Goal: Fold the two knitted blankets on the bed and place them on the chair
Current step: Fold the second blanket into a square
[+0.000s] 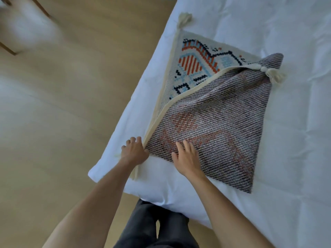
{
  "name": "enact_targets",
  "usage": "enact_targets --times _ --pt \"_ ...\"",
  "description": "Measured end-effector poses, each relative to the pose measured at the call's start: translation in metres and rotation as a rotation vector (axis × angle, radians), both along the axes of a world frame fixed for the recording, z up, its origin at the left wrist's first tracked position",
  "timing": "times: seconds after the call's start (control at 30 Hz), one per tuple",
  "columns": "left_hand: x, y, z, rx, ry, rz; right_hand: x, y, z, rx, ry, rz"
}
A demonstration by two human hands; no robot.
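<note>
One knitted blanket (223, 119) lies on the white bed (295, 122), partly folded over itself. Its greyish reverse side faces up, and a triangle of the orange, blue and black pattern (193, 63) shows beyond the cream border. Cream tassels sit at the far corner (185, 18) and at the folded-over corner (274, 74). My left hand (134, 151) grips the blanket's near left corner at the bed's edge. My right hand (187, 158) rests flat on the reverse side with fingers spread. A second blanket is not in view.
Wooden floor (71, 104) lies left of the bed. Wooden legs (10, 49), perhaps of a chair, show at the top left corner. My dark trousers (157, 226) are below, against the bed's corner.
</note>
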State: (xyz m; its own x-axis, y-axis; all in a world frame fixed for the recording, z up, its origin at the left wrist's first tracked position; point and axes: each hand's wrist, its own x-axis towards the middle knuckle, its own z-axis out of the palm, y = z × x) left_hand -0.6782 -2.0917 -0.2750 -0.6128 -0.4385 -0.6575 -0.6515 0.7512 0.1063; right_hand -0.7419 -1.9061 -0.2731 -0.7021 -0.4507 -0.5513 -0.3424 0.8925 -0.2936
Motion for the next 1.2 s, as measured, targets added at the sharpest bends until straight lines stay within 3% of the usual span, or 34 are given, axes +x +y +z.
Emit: enact_targets --times 0.17,0.3,0.5,0.87,1.2 --pt "0.012 -0.003 0.05 0.018 0.089 -0.17 0.004 -0.036 0.04 0.045 0.045 0.1" --pt "0.028 -0.039 0.077 -0.025 0.141 -0.164 0.011 -0.091 0.071 0.026 0.109 0.15" --pt "0.055 -0.159 0.111 -0.058 0.229 -0.052 0.029 -0.203 0.094 0.012 0.154 0.151" --pt "0.153 -0.407 0.158 -0.118 0.239 -0.054 0.116 -0.443 0.138 -0.025 0.243 0.103" --pt "0.125 -0.49 0.169 -0.135 0.304 -0.111 0.095 -0.523 0.154 -0.042 0.306 0.084"
